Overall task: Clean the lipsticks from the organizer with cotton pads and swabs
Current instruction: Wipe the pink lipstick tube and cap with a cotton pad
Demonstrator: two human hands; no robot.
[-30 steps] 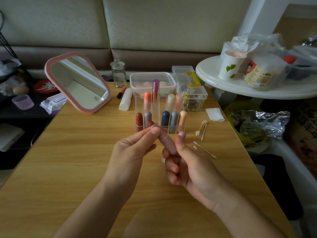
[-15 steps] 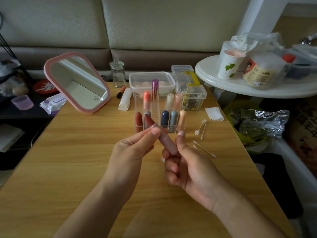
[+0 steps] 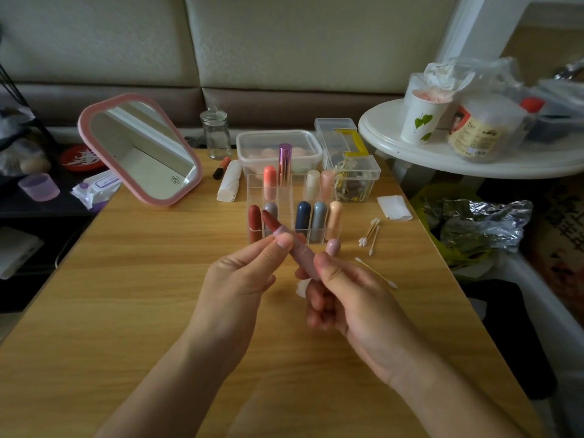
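Over the near middle of the light wooden table (image 3: 126,279), a dusty-pink lipstick tube (image 3: 298,256) is held tilted. Its dark red stick (image 3: 269,220) is wound out and points far and left. The right hand (image 3: 347,298) grips the tube's lower body, fingers curled round it and thumb laid along its top. The left hand (image 3: 240,279) pinches the tube's collar just below the stick between thumb and forefinger, its other fingers folded in. A small white scrap (image 3: 302,287) shows between the hands; whether it is held or lies on the table cannot be told.

Just beyond the hands a mauve rounded cap (image 3: 333,246) stands on the table. It is beside the near right corner of the clear acrylic organizer (image 3: 286,200), whose compartments hold upright capped lipsticks (image 3: 302,216) in brick red, grey, navy, blue-grey, peach, coral, cream, pink and metallic purple.

To the right of the organizer lie a loose bunch of wooden-stemmed cotton swabs (image 3: 369,235), one single swab (image 3: 376,273) nearer, and a folded white cotton pad (image 3: 394,207) farther off. At the far left a pink-framed mirror (image 3: 139,150) leans, with a small glass jar (image 3: 216,134) and a clear plastic tub (image 3: 278,143) behind the organizer.
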